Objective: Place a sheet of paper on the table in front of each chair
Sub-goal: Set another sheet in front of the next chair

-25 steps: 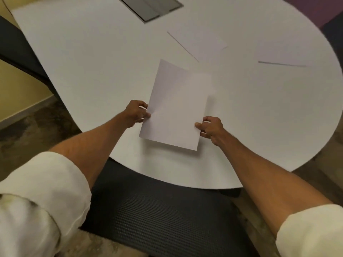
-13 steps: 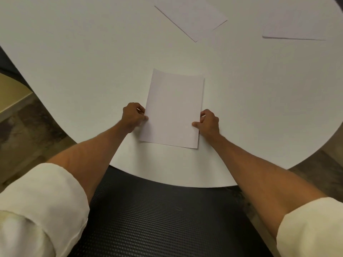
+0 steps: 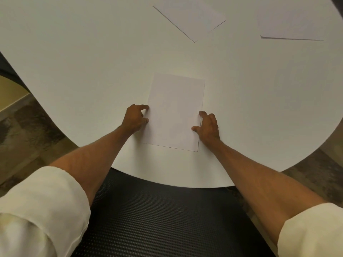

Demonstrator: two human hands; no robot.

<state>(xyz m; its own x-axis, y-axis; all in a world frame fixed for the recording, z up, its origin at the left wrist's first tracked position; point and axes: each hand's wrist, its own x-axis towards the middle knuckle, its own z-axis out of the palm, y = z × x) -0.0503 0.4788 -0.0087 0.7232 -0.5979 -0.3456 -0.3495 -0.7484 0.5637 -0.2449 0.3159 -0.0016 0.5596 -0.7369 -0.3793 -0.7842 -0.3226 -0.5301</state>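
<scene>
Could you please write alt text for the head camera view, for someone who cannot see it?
A person's left hand and right hand touch the side edges of a sheet lying flat on a white table, just beyond a black chair. A second sheet and a third sheet lie farther across the table.
</scene>
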